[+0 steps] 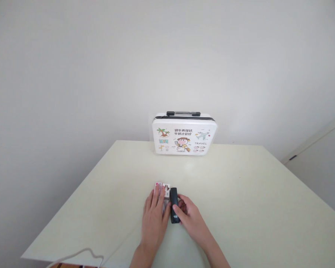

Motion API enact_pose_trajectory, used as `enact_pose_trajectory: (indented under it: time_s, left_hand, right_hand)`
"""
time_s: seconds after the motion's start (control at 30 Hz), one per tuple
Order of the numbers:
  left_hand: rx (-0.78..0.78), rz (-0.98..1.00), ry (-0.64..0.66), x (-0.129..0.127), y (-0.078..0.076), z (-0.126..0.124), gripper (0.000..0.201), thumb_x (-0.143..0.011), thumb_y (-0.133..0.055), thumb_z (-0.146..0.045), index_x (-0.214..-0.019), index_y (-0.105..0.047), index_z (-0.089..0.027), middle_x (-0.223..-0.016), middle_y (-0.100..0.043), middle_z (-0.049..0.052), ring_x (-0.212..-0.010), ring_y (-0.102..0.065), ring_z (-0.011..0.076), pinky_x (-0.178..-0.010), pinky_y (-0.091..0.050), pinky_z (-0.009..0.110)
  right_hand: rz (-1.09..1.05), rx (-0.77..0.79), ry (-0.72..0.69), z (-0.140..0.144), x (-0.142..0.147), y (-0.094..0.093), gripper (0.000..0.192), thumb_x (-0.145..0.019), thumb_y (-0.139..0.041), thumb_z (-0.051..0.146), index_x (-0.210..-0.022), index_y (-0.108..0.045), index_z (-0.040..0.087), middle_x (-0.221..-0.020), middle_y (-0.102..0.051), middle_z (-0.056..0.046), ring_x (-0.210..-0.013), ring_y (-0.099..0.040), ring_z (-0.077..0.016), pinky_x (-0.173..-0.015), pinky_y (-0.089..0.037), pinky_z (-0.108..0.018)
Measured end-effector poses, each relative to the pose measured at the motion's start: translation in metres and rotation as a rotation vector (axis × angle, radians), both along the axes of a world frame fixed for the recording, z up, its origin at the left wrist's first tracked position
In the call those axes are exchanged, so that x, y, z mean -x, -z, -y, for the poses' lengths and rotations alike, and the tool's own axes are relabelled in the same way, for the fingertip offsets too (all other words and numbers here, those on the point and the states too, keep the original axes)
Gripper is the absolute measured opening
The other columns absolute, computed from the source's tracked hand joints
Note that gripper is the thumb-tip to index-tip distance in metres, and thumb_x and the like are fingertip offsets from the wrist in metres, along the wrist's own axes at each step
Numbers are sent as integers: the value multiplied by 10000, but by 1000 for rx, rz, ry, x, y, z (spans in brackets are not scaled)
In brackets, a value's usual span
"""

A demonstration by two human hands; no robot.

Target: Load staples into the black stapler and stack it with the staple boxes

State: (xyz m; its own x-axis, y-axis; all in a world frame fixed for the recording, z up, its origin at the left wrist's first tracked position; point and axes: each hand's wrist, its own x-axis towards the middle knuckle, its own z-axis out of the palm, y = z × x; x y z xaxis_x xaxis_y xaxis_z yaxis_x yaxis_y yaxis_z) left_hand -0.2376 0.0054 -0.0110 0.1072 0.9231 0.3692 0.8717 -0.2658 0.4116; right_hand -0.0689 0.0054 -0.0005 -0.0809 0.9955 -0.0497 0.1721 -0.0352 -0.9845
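Note:
My left hand (153, 217) lies over two small printed boxes standing side by side, its fingers stretched out and resting on them. The left box (157, 184) is pink and white; the right box (166, 190) is white with a dark picture printed on it. Their near parts are hidden under my fingers. Just right of the boxes is a slim black stapler (173, 199), its long side pointing away from me. My right hand (190, 216) grips it from the right, thumb on top and the other fingers curled at its side.
At the back of the pale table (240, 201), a white travel case (184, 137) with cartoon prints and a black handle stands upright before the wall (167, 56). A white cable (80, 253) runs along the near left edge.

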Motion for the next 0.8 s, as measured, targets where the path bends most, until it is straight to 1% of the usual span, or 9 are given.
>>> enact_pose_trajectory:
  time_s: [0.07, 0.17, 0.27, 0.37, 0.47, 0.57, 0.7, 0.8]
  left_hand:
    - [-29, -42, 1, 0, 1, -8, 598, -1044, -450, -301, -1611, -262, -316, -1677, -301, 43, -1520, -324, 280, -1206, -366, 540]
    - [-42, -56, -17, -1, 3, -12, 552, -1042, -456, -307, -1582, -339, -291, -1644, -374, 52, -1481, -389, 282, -1194, -388, 537]
    - [-52, -53, -2, 1, 5, -3, 548, -1044, -434, -275, -1582, -331, -269, -1643, -375, 55, -1497, -365, 270, -1207, -378, 527]
    - [-60, -47, 1, 13, 8, 9, 564, -1041, -411, -234, -1594, -300, -271, -1633, -390, 58, -1506, -352, 262, -1205, -378, 525]
    - [-31, -41, -52, 41, 11, 12, 559, -1045, -399, -250, -1593, -295, -286, -1620, -410, 52, -1471, -401, 256, -1185, -393, 518]
    - [4, -43, -122, 84, 14, 4, 535, -1051, -380, -276, -1581, -317, -303, -1584, -463, 43, -1427, -454, 243, -1169, -401, 491]
    - [34, -57, -189, 141, 14, -14, 488, -1052, -371, -335, -1538, -403, -319, -1508, -552, 43, -1355, -519, 243, -1130, -419, 464]
    - [33, -51, -247, 165, 12, -24, 472, -1049, -369, -351, -1510, -452, -290, -1453, -597, 75, -1328, -538, 259, -1147, -378, 497]
  right_hand:
    - [-32, 9, 23, 1, 0, 3, 541, -931, -596, 546, -1336, -585, 188, -912, -645, -42, -766, -624, -199, -608, -546, -308]
    - [-67, 19, 48, -1, 2, 6, 518, -929, -595, 565, -1279, -610, 184, -888, -628, -44, -769, -622, -210, -566, -556, -307]
    - [-91, 25, 33, -1, 10, 5, 469, -928, -597, 570, -1194, -644, 187, -867, -625, -43, -763, -625, -215, -543, -567, -309]
    - [-109, 18, -12, 3, 25, 3, 416, -942, -591, 550, -1150, -658, 196, -875, -634, -42, -774, -634, -210, -564, -587, -307]
    - [-124, 5, -70, 6, 50, 2, 401, -945, -593, 539, -1153, -662, 204, -926, -644, -47, -817, -649, -209, -589, -600, -301]
    - [-121, -19, -120, 1, 87, 3, 423, -917, -629, 547, -1155, -679, 201, -954, -646, -51, -846, -653, -212, -612, -598, -299]
    - [-104, -59, -156, -16, 139, 1, 401, -897, -655, 533, -1137, -702, 215, -954, -651, -48, -837, -645, -213, -674, -593, -327]
    - [-90, -80, -173, -31, 167, -4, 367, -903, -648, 503, -1121, -711, 215, -945, -651, -46, -816, -635, -212, -691, -584, -343]
